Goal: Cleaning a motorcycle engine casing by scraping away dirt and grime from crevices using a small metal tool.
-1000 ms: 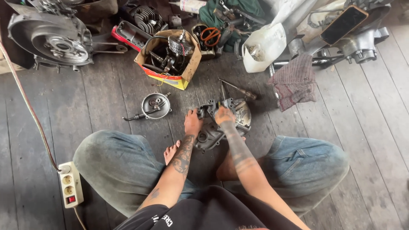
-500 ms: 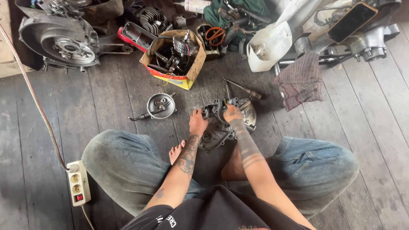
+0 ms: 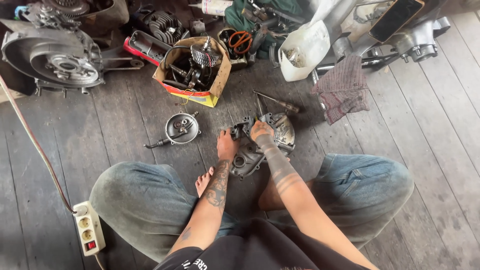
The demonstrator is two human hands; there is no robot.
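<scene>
Sitting cross-legged on the plank floor (image 3: 125,130), the person presses the left hand (image 3: 227,146) flat on one grey engine casing (image 3: 260,145), just beyond the feet; the right hand (image 3: 261,130) curls over its far top. It could rock and pinch fingers. One round cover (image 3: 182,128) lies left, one parts box (image 3: 192,70) farther off.

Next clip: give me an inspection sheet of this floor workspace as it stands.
Surface: dark worn wooden plank floor.
Job's things: grey metal engine casing lying between the knees.
Clutter: open cardboard box of gears; round grey metal cover; dark checked rag; white plastic bag.
Grippers: left hand and right hand both rest on the casing; grip unclear.
Cables: white power strip with lead running up left.
Surroundings: large grey engine block at upper left.
</scene>
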